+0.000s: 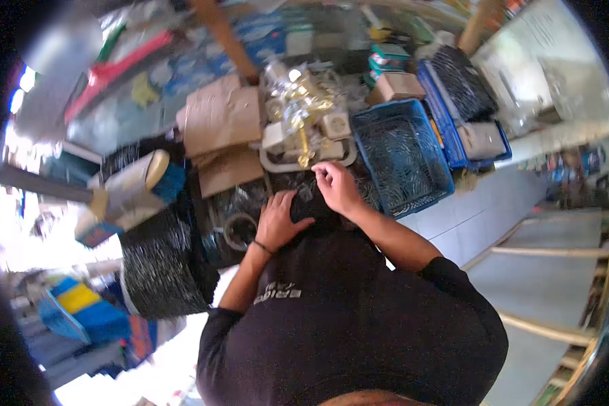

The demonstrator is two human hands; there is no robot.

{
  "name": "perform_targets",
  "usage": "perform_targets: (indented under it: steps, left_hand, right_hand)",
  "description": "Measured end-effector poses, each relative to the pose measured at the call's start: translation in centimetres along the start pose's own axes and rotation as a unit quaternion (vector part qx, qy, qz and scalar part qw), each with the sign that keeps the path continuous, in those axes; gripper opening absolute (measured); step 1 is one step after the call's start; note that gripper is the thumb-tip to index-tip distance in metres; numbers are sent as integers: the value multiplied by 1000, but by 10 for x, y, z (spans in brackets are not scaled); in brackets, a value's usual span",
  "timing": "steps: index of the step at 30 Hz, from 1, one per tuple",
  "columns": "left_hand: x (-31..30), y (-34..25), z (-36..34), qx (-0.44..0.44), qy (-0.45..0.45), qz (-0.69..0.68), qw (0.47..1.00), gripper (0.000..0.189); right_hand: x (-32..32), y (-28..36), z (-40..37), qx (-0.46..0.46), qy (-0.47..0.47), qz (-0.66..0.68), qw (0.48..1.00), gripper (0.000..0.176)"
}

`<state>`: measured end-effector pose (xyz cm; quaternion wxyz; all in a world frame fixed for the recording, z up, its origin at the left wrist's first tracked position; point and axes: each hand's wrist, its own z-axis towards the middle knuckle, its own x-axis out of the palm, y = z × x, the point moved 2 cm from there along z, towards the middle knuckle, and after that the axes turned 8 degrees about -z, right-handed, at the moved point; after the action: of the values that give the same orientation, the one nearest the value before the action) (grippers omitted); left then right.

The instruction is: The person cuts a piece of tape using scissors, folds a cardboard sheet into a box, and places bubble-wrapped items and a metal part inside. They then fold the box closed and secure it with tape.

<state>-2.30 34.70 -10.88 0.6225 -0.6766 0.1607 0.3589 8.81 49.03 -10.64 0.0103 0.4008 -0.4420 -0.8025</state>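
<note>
Crowded shop space, where a pale, round-cornered plastic tray (281, 166) is set before a person in a black shirt (372, 318).
By the tray's near edge, a shiny gold strip (304, 143) is hung close to the right hand (335, 187); its fingers are curled in narrow, but whether the strip is pinched cannot be told. The left hand (275, 221) is laid loosely spread by black, shiny plastic (289, 181), perhaps for steadying. Clear packets (329, 84) are likely kept together by the tray.
</note>
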Motion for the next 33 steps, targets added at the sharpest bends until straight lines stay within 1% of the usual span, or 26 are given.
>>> perform_targets:
  steps: [3,5,6,9,12,15,16,19,20,22,23,25,26,27,28,30,33]
  left_hand:
    - [5,-4,-6,-4,29,68,997,89]
    - [12,-6,-11,-5,42,122,992,98]
    - [15,-4,-12,-3,40,125,991,100]
    - [22,-3,-12,-8,38,128,991,105]
    - [25,-4,-9,-40,47,135,989,107]
    - [24,-8,-7,-65,49,134,988,106]
    - [27,-2,-5,-41,33,117,992,103]
    - [21,-3,-2,-48,35,67,996,96]
    - [18,-6,-2,-39,29,55,997,94]
    - [9,-14,-5,-23,15,30,999,89]
    - [5,-15,-7,-11,-1,20,1000,89]
    - [0,-19,-14,8,-35,-4,999,87]
    - [-5,-25,-20,1,-50,-30,998,87]
    - [-6,-26,-25,27,-81,-39,996,87]
    - [-7,-31,-29,10,-98,-42,994,88]
    - [-13,-42,-36,-19,-121,-52,991,89]
    - [-18,-59,-42,-36,-133,-27,990,89]
  right_hand:
    - [-25,15,-20,2,-75,25,997,11]
    - [-39,15,-37,13,-92,33,995,11]
    - [-47,13,-48,18,-98,36,994,12]
    - [-69,0,-84,54,-100,31,993,14]
    - [-85,-7,-119,115,-72,54,989,18]
    - [-83,-10,-134,162,-40,89,982,20]
    - [-83,-10,-134,154,-31,83,984,22]
    - [-88,-6,-123,100,-13,81,992,25]
    - [-91,-4,-117,87,17,66,994,28]
    - [-92,-1,-106,83,34,66,994,28]
    - [-92,0,-99,80,45,64,994,28]
    - [-91,4,-86,37,42,81,995,33]
    - [-92,7,-79,18,47,83,995,35]
    - [-93,9,-73,0,51,87,995,37]
    - [-94,13,-67,-15,62,111,992,42]
    - [-98,17,-56,-28,76,133,988,43]
    - [-113,19,-45,-53,93,154,982,45]
